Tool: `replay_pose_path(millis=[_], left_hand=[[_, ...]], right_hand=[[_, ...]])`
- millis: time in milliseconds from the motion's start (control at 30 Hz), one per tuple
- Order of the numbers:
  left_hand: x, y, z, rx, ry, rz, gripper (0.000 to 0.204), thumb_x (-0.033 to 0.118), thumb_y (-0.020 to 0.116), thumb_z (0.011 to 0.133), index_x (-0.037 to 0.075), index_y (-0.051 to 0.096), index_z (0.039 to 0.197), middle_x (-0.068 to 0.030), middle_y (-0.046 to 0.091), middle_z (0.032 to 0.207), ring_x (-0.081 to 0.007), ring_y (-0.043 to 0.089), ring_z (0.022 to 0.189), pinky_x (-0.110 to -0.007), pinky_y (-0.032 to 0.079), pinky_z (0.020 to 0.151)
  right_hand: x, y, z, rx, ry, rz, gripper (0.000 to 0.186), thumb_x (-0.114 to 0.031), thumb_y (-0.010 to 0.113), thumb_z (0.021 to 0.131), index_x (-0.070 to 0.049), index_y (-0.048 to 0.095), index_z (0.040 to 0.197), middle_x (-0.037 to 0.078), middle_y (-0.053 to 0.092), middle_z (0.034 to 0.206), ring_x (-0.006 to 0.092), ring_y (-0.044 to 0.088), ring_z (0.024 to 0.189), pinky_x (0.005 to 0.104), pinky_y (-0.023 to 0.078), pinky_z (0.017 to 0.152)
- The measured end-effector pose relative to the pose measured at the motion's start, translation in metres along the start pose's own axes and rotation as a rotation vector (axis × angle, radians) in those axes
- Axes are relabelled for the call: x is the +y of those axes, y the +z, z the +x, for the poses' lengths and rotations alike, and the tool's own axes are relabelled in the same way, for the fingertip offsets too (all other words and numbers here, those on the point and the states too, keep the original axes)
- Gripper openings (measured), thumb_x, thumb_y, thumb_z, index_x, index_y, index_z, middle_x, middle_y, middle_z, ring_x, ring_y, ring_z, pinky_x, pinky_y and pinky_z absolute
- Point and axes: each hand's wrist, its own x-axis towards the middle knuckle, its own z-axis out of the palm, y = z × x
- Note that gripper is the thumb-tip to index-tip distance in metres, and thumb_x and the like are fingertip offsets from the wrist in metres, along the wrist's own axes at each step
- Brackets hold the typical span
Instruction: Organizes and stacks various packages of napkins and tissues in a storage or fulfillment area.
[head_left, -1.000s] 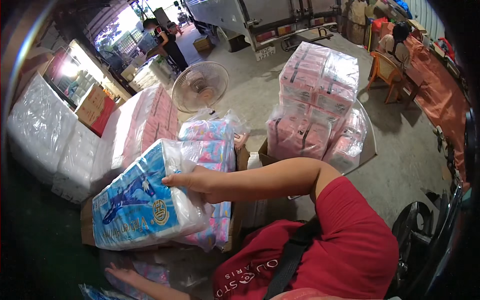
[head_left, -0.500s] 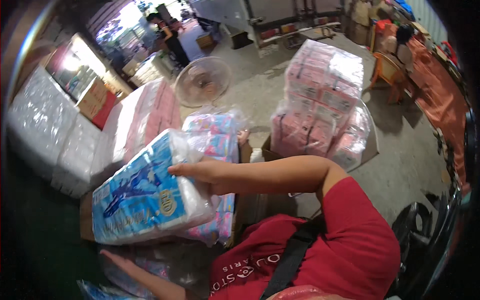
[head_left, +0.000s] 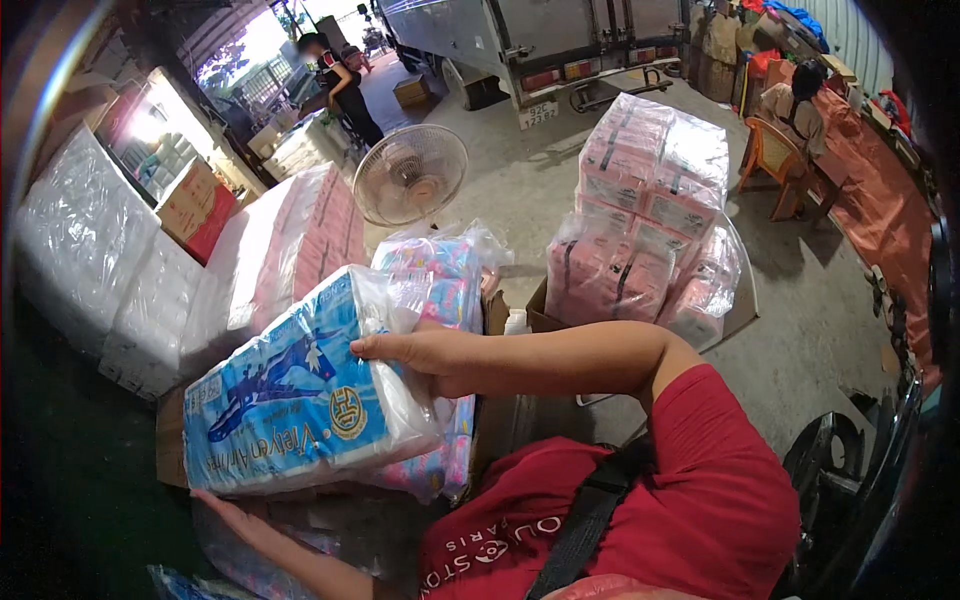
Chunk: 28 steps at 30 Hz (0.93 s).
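My right hand [head_left: 425, 358] grips the right end of a blue-and-white tissue pack [head_left: 290, 390] in clear plastic, its thumb over the printed face. The pack is held tilted, its left end lower. My left hand [head_left: 232, 520] is stretched out flat at the pack's lower left corner; whether it bears any weight cannot be made out. Behind the held pack, pink-and-blue packs [head_left: 450, 290] in clear wrap stand in a cardboard box [head_left: 495, 315]. Under my left forearm lie more wrapped packs [head_left: 270, 560], partly hidden.
Bundles of pink packs [head_left: 650, 180] rise from another box ahead right. Wrapped pink [head_left: 290, 230] and white [head_left: 90, 220] bundles line the left. A fan [head_left: 410, 175] stands ahead, before a parked truck [head_left: 570, 50]. One person [head_left: 345, 90] stands far left; another [head_left: 795, 110] sits far right.
My left hand has come up slightly closer to the pack's lower left corner. The pack stays in my right hand, shifted a little down in the picture. The whole view has tilted slightly.
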Motion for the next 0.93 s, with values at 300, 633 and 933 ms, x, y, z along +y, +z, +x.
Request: replay_pose_path(millis=[300,633,933], left_hand=[[0.019,-0.007,0.019,0.038,-0.337,-0.164,0.075,0.054,0.055,0.079,0.009,0.034,0.136,-0.012,0.035,0.138,-0.0331,0.038,0.121,-0.05,0.035,0.096],[0.091,-0.014,-0.033,0.183,0.047,-0.347,0.064,0.044,0.056,0.081,0.007,0.04,0.131,-0.0124,0.041,0.133,-0.0329,0.043,0.118,-0.049,0.038,0.095],[-0.005,-0.241,-0.157,0.335,0.318,-0.175,0.082,0.05,0.062,0.075,0.014,0.025,0.14,-0.0082,0.029,0.142,-0.0337,0.031,0.126,-0.053,0.023,0.105]], right_hand=[[0.011,-0.01,0.002,0.004,-0.071,-0.04,0.046,-0.023,0.069,0.078,0.0,0.05,0.114,0.013,0.062,0.104,0.026,0.063,0.091,0.0411,0.051,0.081],[-0.02,-0.005,-0.018,-0.142,-0.199,-0.224,0.048,-0.018,0.07,0.076,-0.002,0.05,0.117,0.009,0.061,0.105,0.02,0.058,0.095,0.0359,0.048,0.085],[-0.051,-0.017,-0.003,-0.908,-0.005,-0.466,0.072,-0.025,0.069,0.071,-0.001,0.037,0.131,0.021,0.046,0.129,0.0313,0.045,0.12,0.0421,0.038,0.1]])
